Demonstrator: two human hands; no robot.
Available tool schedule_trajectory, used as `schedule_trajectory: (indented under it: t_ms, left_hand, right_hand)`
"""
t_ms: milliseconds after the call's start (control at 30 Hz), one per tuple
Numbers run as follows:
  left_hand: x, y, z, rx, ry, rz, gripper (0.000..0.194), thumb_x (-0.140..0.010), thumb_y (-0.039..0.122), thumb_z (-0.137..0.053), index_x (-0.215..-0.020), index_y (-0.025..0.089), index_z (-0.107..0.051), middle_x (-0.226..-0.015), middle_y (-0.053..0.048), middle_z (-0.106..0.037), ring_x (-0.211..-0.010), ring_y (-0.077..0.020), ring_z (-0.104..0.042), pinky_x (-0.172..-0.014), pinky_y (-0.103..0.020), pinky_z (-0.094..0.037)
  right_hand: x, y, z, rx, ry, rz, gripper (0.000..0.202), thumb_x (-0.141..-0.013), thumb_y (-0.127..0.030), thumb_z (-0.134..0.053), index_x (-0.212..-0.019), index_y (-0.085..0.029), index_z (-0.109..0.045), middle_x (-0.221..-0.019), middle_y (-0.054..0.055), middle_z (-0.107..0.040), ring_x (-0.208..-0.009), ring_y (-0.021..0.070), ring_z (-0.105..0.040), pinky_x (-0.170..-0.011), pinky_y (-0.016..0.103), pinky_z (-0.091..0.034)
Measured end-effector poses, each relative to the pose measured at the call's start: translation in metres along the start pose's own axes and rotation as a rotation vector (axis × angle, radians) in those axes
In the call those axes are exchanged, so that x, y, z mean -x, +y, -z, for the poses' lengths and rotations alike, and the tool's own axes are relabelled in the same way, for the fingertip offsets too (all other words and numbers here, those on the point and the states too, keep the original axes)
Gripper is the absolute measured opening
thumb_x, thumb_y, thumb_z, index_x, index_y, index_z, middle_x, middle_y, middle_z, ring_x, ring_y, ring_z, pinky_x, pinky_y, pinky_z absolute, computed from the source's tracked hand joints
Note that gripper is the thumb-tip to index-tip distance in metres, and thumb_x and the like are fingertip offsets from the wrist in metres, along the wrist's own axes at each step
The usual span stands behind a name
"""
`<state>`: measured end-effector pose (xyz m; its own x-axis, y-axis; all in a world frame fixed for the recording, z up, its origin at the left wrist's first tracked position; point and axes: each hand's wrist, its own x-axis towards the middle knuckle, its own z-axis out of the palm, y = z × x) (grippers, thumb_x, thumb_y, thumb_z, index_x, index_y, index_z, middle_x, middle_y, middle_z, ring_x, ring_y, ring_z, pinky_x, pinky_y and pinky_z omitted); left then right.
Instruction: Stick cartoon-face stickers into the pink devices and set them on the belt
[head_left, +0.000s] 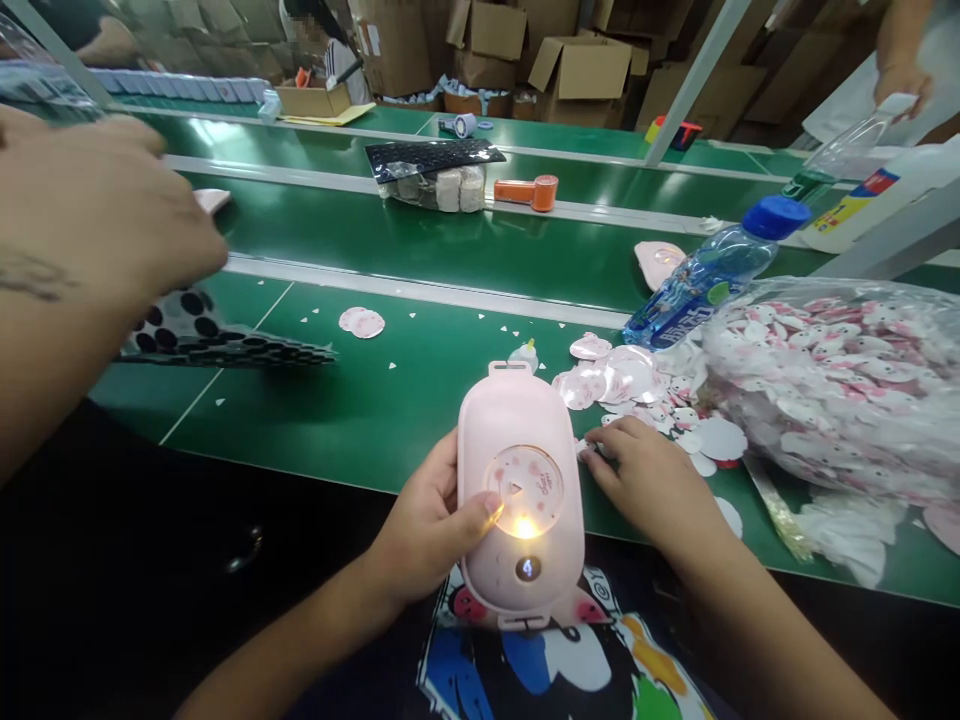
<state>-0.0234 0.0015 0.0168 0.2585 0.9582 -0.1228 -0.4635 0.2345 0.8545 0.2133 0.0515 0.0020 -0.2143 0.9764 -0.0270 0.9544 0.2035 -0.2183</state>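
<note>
My left hand (pixel 431 520) is wrapped round a pink rounded plastic device (pixel 517 415), thumb on its front. A round clear-faced disc (pixel 536 480) on the device glows yellow at its lower edge, and a small display (pixel 528 569) below it is lit. Just right of the device, my right hand (pixel 637 465) has thumb and index finger pinched on a small white and pink cutout (pixel 582 448), mostly covered by the fingertips. Beside that hand lie loose round pink discs (pixel 611 378) and more small cutouts (pixel 679 390).
A clear bag of cutouts (pixel 840 370) and a blue-capped bottle (pixel 716 265) stand at right. Another person's arm (pixel 90 230) reaches in at left above a dotted sheet (pixel 202 325). An orange handheld fan (pixel 529 192) and a wrapped bundle (pixel 442 180) lie farther back.
</note>
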Motion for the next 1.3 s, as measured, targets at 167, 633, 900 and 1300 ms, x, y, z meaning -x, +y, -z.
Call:
schedule_trajectory:
  t_ms: [167, 633, 900, 1300]
  left_hand:
    - [0.002, -0.003, 0.004, -0.004, 0.037, 0.016, 0.057, -0.081, 0.028, -0.074, -0.133, 0.020, -0.052, -0.125, -0.015, -0.067, -0.111, -0.0333, -0.065, -0.084, -0.038, -0.058]
    - [0.003, -0.006, 0.002, -0.008, 0.019, 0.033, 0.057, -0.082, 0.027, -0.073, -0.133, 0.019, -0.050, -0.129, -0.016, -0.065, -0.116, -0.0341, -0.063, -0.087, -0.039, -0.057]
    - [0.005, -0.005, -0.003, -0.013, -0.022, -0.014, 0.050, -0.084, 0.023, -0.071, -0.131, 0.022, -0.053, -0.126, -0.011, -0.067, -0.109, -0.0259, -0.066, -0.086, -0.029, -0.057]
    - [0.012, -0.005, -0.006, -0.397, -0.108, -0.116, 0.050, -0.091, 0.029, -0.063, -0.138, 0.035, -0.047, -0.122, -0.002, -0.063, -0.104, -0.0202, -0.062, -0.086, -0.027, -0.054]
  right_hand:
    - [0.001, 0.003, 0.005, 0.080, 0.000, 0.017, 0.024, -0.091, -0.027, -0.051, -0.104, -0.022, -0.071, -0.096, 0.007, -0.067, -0.084, 0.0230, -0.066, -0.065, 0.033, -0.044]
    - [0.004, 0.005, -0.006, 0.099, 0.114, -0.002, 0.019, -0.088, -0.027, -0.056, -0.101, -0.018, -0.068, -0.098, 0.008, -0.063, -0.085, 0.0243, -0.063, -0.069, 0.037, -0.047]
    - [0.011, -0.006, 0.018, -0.219, 0.323, 0.137, 0.032, -0.088, -0.033, -0.059, -0.119, -0.022, -0.055, -0.111, 0.009, -0.058, -0.096, 0.0247, -0.060, -0.084, 0.042, -0.050]
    - [0.026, -0.052, 0.022, -1.006, -0.086, -0.002, 0.088, -0.083, -0.038, -0.068, -0.150, -0.045, -0.010, -0.153, 0.007, -0.034, -0.131, 0.0301, -0.047, -0.102, 0.051, -0.046]
